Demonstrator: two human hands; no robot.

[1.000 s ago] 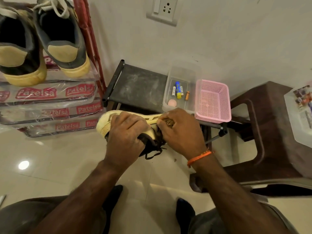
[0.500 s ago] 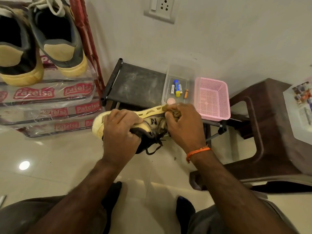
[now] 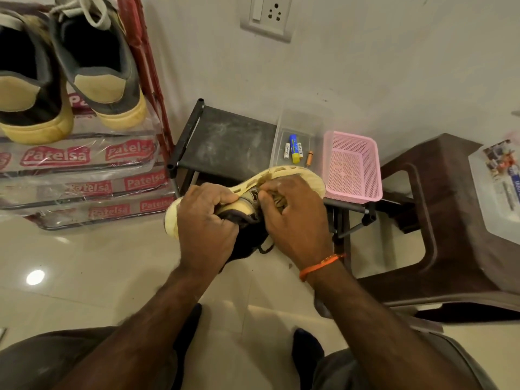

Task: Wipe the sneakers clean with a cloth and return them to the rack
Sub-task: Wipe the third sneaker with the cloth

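Note:
A sneaker (image 3: 284,175) with a pale yellow sole and dark upper lies on its side in the air in front of me, sole facing away. My left hand (image 3: 206,226) grips its heel end. My right hand (image 3: 289,218) presses a bunched brownish cloth (image 3: 277,200) against the sneaker's side near the sole. Most of the cloth is hidden under the fingers. A pair of dark sneakers (image 3: 92,66) with yellow soles stands on the red rack (image 3: 146,66) at the upper left.
A low black stand (image 3: 225,139) sits behind the sneaker, holding a clear box (image 3: 304,119) with batteries and a pink basket (image 3: 351,167). A brown plastic stool (image 3: 455,220) stands at the right with a clear lidded container (image 3: 501,192) on it. Pale tiled floor lies below.
The sneaker has tipped so more of its sole shows. My right hand with the cloth has shifted along the sneaker's side toward the toe end. My left hand keeps its grip.

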